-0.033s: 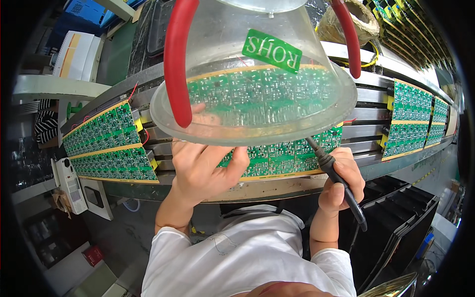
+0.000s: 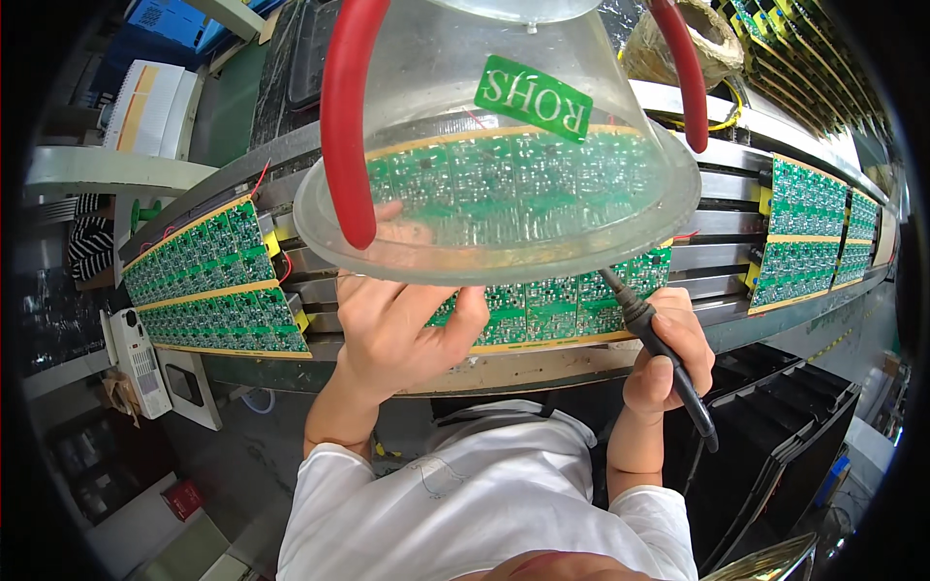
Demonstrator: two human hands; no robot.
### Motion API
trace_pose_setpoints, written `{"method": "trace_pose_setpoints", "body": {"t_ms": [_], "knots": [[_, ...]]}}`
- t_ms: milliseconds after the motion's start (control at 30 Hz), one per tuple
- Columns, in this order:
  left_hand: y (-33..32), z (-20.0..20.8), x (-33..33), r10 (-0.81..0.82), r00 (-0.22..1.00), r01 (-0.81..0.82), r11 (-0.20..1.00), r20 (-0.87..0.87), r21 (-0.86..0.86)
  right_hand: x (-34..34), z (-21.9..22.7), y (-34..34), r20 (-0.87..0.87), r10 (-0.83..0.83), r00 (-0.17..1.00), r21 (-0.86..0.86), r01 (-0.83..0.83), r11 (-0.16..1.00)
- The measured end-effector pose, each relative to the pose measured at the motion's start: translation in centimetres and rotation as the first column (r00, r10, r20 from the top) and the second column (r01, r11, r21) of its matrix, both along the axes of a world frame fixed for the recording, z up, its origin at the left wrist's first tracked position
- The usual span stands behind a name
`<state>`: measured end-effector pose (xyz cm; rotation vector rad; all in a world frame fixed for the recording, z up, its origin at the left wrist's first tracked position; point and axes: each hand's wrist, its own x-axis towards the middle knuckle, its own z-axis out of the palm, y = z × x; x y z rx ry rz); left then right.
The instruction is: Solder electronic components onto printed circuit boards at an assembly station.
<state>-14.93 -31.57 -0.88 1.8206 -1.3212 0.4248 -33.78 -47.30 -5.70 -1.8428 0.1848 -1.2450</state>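
My right hand (image 2: 673, 353) grips a black soldering iron (image 2: 678, 373), whose tip end runs up beneath the rim of a clear plastic funnel-shaped hood (image 2: 407, 87). My left hand (image 2: 402, 334) is bent at the near left part of the same rim, fingers curled. Some of its fingers show blurrily through the plastic; whatever they hold is hidden. Under the hood lies a green circuit board panel (image 2: 504, 334) with tan edge strips, populated with small parts. The iron's very tip cannot be made out.
Dark rails (image 2: 717, 257) carry more panels: a left panel (image 2: 208, 252) and a right panel (image 2: 804, 232). Red-coated hooks (image 2: 347, 136) flank the hood. Black bins (image 2: 775, 436) stand below right. A stack of boards (image 2: 804, 58) rises at the back right, beside a round wrapped container (image 2: 683, 44).
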Motion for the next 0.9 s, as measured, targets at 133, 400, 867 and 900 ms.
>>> {"method": "trace_pose_setpoints", "body": {"t_ms": [133, 400, 867, 900], "knots": [[0.0, 0.1, -0.1, 0.005, 1.000, -0.004, 1.000, -0.010, 0.021, 0.1, 0.4, 0.2, -0.039, -0.020, 0.999, -0.026, 0.019, 0.999], [0.8, -0.2, -0.3, 0.042, 0.999, -0.041, 0.995, -0.008, 0.093, 0.3, 0.9, 0.8, -0.068, -0.073, 0.995, -0.156, 0.062, 0.986], [0.9, -0.4, -0.4, 0.097, 0.995, -0.097, 0.992, 0.001, 0.082, 0.3, 0.9, 0.7, -0.058, -0.092, 0.994, -0.182, 0.080, 0.980], [1.0, -0.3, -0.4, 0.117, 0.993, -0.116, 0.991, 0.000, 0.068, 0.3, 0.9, 0.7, -0.046, -0.098, 0.994, -0.189, 0.088, 0.978]]}}
